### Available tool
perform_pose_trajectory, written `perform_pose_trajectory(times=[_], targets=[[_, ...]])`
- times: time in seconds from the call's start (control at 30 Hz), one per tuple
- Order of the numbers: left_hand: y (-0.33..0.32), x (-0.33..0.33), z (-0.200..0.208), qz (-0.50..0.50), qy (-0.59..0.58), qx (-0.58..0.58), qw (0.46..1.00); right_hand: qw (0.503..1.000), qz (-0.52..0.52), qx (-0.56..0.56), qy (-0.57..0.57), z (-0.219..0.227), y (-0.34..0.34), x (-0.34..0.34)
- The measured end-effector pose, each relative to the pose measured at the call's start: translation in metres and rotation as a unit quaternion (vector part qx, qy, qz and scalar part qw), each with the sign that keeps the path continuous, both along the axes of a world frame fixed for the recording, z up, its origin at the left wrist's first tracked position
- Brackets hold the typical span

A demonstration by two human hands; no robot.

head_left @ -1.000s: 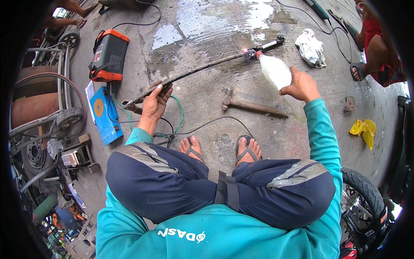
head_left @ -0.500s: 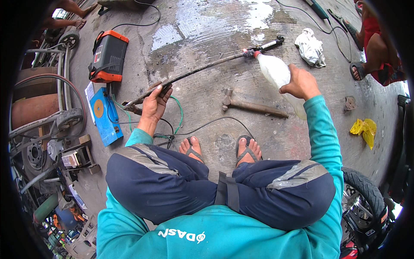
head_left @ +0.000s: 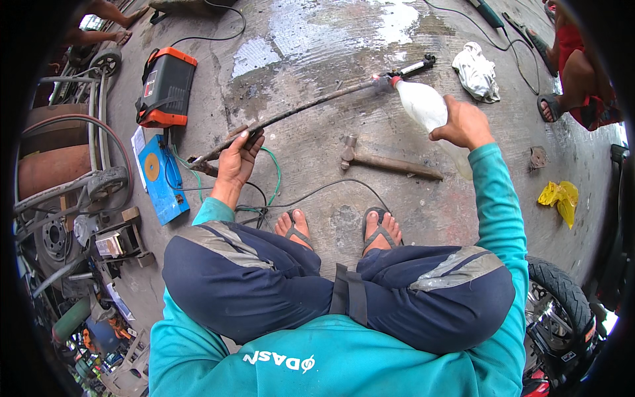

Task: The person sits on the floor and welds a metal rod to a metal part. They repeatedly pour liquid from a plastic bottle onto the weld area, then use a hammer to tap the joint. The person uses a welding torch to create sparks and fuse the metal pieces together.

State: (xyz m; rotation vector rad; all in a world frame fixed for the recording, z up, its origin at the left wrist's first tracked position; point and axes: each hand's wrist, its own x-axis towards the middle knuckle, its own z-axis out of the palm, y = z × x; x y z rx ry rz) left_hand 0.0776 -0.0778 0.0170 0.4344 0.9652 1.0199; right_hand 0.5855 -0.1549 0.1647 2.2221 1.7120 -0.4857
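In my left hand [head_left: 238,162], near its lower left end, is a long, thin metal rod [head_left: 317,101], dark and rusty. It slants up to the right across the concrete floor, with a fitting [head_left: 413,67] at its far end. My right hand [head_left: 463,122] is wrapped round a translucent white plastic bottle [head_left: 422,104]. The bottle is tipped so that its red cap [head_left: 395,81] points at the rod near that fitting. A pale blur lies over the rod there; whether cap and rod touch I cannot tell. Below the rod lies a hammer [head_left: 390,165] with a wooden handle.
At left stand an orange-and-black portable machine [head_left: 170,89], a blue panel [head_left: 162,188] and loose cables [head_left: 278,175]. Further left is a wheeled metal frame [head_left: 99,132]. A white cloth [head_left: 476,74] and yellow plastic [head_left: 559,202] lie at right; another person's foot [head_left: 550,108] is beyond.
The bottle and my right hand have shifted very slightly to the right. A pale blur now covers the rod beside the cap. My left hand stays in place.
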Motion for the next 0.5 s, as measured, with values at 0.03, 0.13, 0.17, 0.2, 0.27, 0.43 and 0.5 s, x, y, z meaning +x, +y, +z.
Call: perform_pose_trajectory(times=[0.03,0.13,0.17,0.2,0.27,0.43,0.5], targets=[[0.0,0.0001,0.0001,-0.001,0.001,0.0,1.0,1.0,0.001,-0.004,0.0,0.0008,0.0003,0.0005],[0.0,-0.0008,-0.0011,-0.003,-0.002,0.0,1.0,1.0,0.002,-0.001,0.004,0.0036,0.0005,-0.0006],[0.0002,-0.0015,-0.0017,-0.003,-0.006,0.001,1.0,1.0,0.001,-0.001,0.005,0.0044,0.0009,-0.001],[0.0004,-0.0017,-0.0021,-0.004,-0.01,0.002,1.0,1.0,0.0,-0.001,0.006,0.005,0.0011,-0.0012],[0.0004,-0.0023,-0.0026,-0.002,-0.008,-0.001,1.0,1.0,-0.003,-0.001,0.006,0.0055,0.001,-0.0014],[0.0002,-0.0014,-0.0015,-0.003,-0.007,-0.001,1.0,1.0,0.0,0.005,0.008,0.0062,0.0004,0.0025],[-0.0001,-0.0011,-0.0006,-0.002,-0.002,0.002,1.0,1.0,0.0,0.007,0.006,0.0102,0.0006,0.0009]])
